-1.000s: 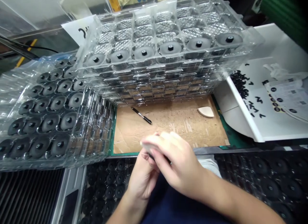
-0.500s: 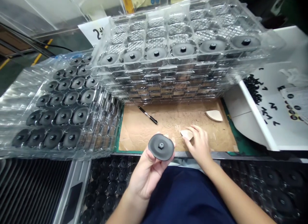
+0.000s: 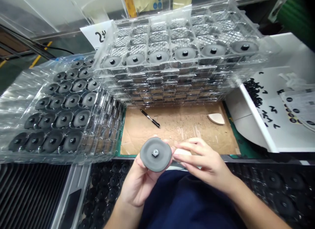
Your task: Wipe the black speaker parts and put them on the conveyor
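My left hand (image 3: 137,184) grips a dark grey rounded disc (image 3: 150,160) from below, its face turned up with a short hexagonal stud at the centre. Close to its right edge, my right hand (image 3: 208,161) pinches a small cream-coloured pad (image 3: 181,152), partly covered by the fingers. Whether the pad touches the disc, I cannot tell. Farther right on the cardboard sheet (image 3: 169,130) lies a similar cream wedge-shaped pad (image 3: 217,118). A black pen (image 3: 150,118) rests on the cardboard, beyond the disc.
Stacked clear plastic trays (image 3: 169,70) stand at the back, with a row of similar discs in the front pockets. Another tray stack (image 3: 98,124) with discs is at left. At right, a white bin (image 3: 258,120) holds small black pieces (image 3: 253,93) and a printed sheet (image 3: 301,102).
My right hand has lifted the nearer cream pad off the cardboard and brought it left to the disc's edge. My left hand has shifted slightly left with the disc.
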Tool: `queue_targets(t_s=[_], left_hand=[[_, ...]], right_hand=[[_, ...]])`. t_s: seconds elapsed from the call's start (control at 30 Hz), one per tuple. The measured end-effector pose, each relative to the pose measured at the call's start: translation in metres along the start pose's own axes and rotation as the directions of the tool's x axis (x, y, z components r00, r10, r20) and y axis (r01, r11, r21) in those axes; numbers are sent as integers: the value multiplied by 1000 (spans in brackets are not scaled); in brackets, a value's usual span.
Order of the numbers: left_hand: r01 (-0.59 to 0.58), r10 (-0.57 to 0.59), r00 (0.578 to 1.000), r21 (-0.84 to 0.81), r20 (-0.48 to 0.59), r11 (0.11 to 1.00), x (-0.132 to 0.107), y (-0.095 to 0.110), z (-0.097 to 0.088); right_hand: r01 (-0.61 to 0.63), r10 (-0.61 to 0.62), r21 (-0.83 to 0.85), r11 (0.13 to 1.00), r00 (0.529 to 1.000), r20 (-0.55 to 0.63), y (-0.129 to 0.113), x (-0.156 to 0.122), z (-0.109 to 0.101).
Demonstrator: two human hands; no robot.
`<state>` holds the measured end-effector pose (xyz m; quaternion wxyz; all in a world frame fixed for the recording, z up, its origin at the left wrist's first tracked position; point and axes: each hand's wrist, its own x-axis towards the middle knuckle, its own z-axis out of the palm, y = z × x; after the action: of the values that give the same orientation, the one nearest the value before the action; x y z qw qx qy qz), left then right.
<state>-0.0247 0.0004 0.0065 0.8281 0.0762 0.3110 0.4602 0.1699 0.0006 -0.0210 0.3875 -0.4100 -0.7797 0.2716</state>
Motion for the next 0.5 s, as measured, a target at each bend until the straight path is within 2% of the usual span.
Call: queue_targets(t_s=[0.1,0.17,0.27,0.4,0.5], left_hand=[[-6,4,999,56,35,998,-2,0,2],[7,-10,999,58,46,998,-2,-4,3],[9,-10,1000,77,12,997,-3,-7,2],[-7,10,1000,128,-23,992,-5,-5,2],[15,-13,1000,129,-20,991,-5,-5,2]], right_hand=[[-118,111,-37,992,982,-156,-6,2,-3],[-91,80,-41,995,975,-206,-10,6,-6],[48,-51,-22,999,989,-136,-20,14,-10],[96,-96,-1,995,995,-18,-26,19,-13],[117,-121,-54,992,990,-66,-25,21,-13]])
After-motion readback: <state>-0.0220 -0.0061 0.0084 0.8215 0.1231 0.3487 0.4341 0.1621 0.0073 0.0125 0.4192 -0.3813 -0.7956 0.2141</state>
